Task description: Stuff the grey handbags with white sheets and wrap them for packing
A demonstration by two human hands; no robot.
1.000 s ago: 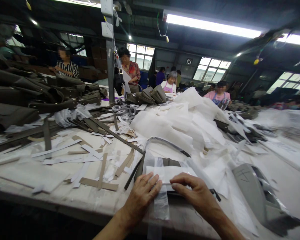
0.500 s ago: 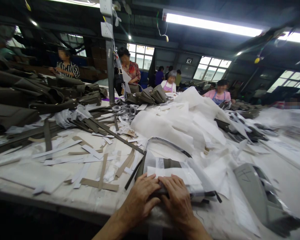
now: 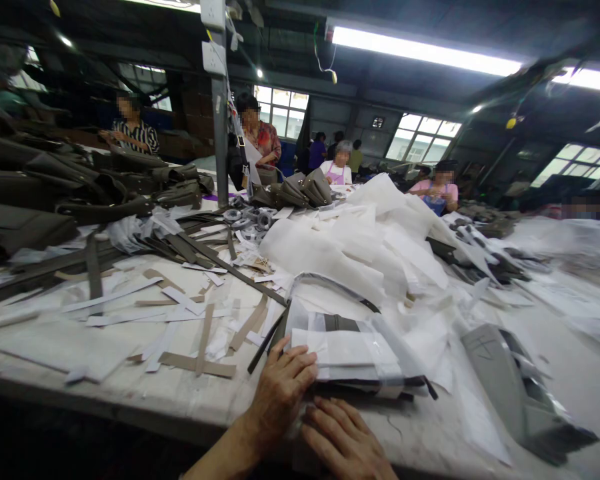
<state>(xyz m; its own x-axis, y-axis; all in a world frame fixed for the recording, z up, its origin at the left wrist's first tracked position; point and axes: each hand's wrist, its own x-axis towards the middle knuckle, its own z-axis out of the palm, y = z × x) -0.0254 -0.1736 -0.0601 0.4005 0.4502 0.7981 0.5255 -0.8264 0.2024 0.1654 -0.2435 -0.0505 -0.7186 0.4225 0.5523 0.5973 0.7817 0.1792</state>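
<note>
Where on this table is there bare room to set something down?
The white tabletop looks nearly bare in front, between the right hand, the white-wrapped dark bundle and the long white sheet; also right of the flat-sided grey bag. Crowded: at left, flat brown and white strips; at centre, heaped white sheets.

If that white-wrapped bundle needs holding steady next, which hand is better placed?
Probably the left hand: its fingers lie on the near left corner of the white-wrapped bundle. The right hand is lower, by the table edge, seemingly off it.
</note>
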